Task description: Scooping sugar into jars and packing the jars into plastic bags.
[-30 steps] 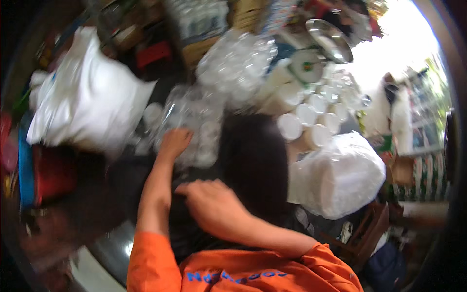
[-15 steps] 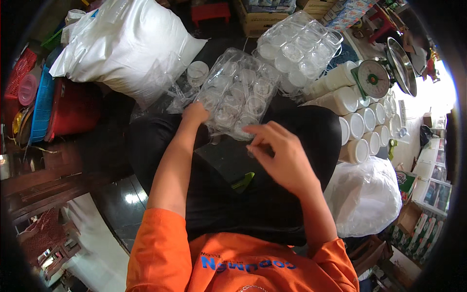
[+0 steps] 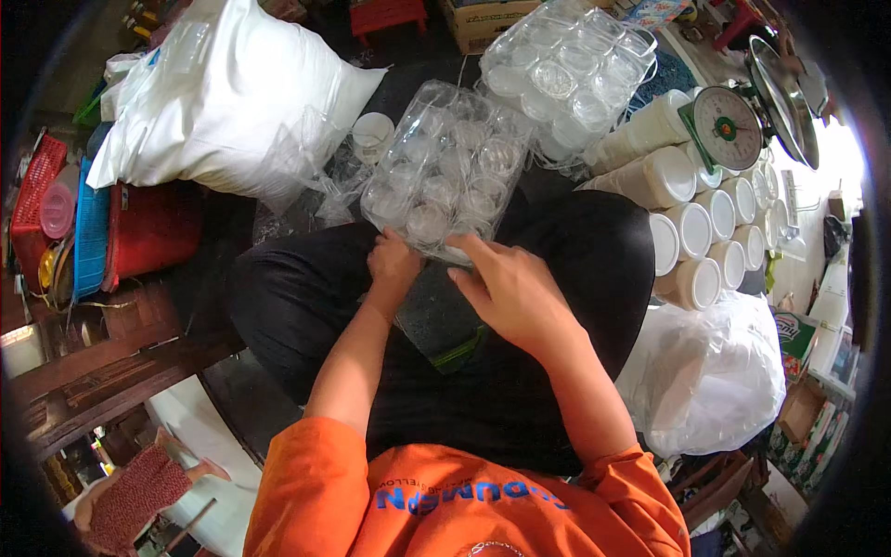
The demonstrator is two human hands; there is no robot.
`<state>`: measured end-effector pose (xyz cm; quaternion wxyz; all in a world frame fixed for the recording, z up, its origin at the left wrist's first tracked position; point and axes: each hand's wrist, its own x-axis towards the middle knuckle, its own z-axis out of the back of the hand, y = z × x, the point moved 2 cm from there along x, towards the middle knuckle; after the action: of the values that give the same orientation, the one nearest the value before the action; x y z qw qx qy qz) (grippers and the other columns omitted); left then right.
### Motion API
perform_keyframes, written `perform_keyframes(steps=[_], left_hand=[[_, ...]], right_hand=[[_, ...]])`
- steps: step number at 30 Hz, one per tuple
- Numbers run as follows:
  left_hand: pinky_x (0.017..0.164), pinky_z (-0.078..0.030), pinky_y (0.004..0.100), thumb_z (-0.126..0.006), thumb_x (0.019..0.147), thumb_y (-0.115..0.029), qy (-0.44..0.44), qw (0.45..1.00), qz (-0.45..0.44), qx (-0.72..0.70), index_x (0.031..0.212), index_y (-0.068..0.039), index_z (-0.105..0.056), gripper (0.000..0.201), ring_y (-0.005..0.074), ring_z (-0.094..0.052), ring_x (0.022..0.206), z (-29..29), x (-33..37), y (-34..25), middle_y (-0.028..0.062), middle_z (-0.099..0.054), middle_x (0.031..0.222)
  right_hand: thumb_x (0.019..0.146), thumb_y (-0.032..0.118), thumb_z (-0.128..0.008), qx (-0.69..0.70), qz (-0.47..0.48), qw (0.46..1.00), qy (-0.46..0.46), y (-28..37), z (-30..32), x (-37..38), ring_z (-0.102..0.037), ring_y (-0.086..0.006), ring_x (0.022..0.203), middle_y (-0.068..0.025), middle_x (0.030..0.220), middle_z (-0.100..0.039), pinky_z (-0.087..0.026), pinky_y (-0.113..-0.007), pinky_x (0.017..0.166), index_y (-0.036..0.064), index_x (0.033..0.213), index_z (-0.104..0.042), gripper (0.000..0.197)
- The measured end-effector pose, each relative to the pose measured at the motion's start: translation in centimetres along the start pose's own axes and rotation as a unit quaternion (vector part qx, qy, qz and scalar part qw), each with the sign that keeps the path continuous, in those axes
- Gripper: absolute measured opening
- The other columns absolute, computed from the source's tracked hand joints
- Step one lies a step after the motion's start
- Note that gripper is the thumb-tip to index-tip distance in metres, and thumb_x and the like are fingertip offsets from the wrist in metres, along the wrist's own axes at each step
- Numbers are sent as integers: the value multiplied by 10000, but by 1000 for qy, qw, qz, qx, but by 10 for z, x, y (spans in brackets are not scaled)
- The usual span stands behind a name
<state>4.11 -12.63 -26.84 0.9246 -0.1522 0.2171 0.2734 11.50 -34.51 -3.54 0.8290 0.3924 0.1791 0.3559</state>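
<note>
A wrapped pack of clear plastic jars (image 3: 436,181) lies tilted before my knees, its round ends showing through the film. My left hand (image 3: 394,260) is closed at the pack's near left corner, fingers curled against the wrap. At the near right corner my right hand (image 3: 510,292) has its fingers over the edge and its thumb below, gripping the pack. Greyish see-through film seems to hang between my wrists, with a green object (image 3: 459,351) beneath it. Behind to the right sits a second pack of clear jars (image 3: 566,70). One loose clear jar (image 3: 373,130) stands left of the nearer pack.
A full white sack (image 3: 241,102) stands at the far left, crumpled clear film (image 3: 320,167) beside it. Red and blue baskets (image 3: 88,232) are further left. On the right are stacked white-lidded tubs (image 3: 691,230), a dial scale (image 3: 729,128) and a white plastic bag (image 3: 715,381).
My left hand has shifted nearer along the pack to its near corner. My right hand has come down onto the pack's near right edge. At lower left a person's patterned clothing and arm show more.
</note>
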Motion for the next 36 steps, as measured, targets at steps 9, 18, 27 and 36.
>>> perform_keyframes(steps=[9, 18, 27, 36], left_hand=[[906, -581, 499, -843, 789, -434, -11, 840, 196, -506, 1373, 74, -482, 854, 434, -727, 1016, -54, 5, -5, 297, -695, 1165], [857, -529, 511, -664, 966, -241, -173, 957, 46, -229, 1043, 16, -669, 269, 447, -692, 1018, -12, -4, 16, 227, -726, 1045], [862, -502, 527, -547, 1054, -236, -198, 916, -3, -350, 1028, 20, -617, 266, 448, -683, 965, 7, -10, 9, 230, -720, 985], [797, -524, 455, -564, 1069, -213, -336, 882, -10, -331, 1014, 29, -617, 254, 348, -707, 859, 54, -12, 12, 181, -729, 948]], right_hand=[[991, 220, -672, -45, -40, 996, 60, -11, 0, -10, -693, -472, 911, -236, 1007, -737, -536, -561, 796, 38, 1240, -634, 311], [1009, 255, -641, -62, -47, 993, 88, -15, -6, -14, -702, -459, 958, -229, 1032, -737, -538, -554, 852, 38, 1250, -636, 325], [1022, 272, -625, -108, -66, 983, 134, -13, -11, -16, -706, -429, 1018, -211, 1088, -740, -510, -529, 944, 27, 1277, -621, 353], [1028, 265, -622, -91, -24, 990, 108, -12, -19, -15, -705, -423, 993, -205, 1044, -732, -517, -529, 914, 22, 1259, -625, 335]])
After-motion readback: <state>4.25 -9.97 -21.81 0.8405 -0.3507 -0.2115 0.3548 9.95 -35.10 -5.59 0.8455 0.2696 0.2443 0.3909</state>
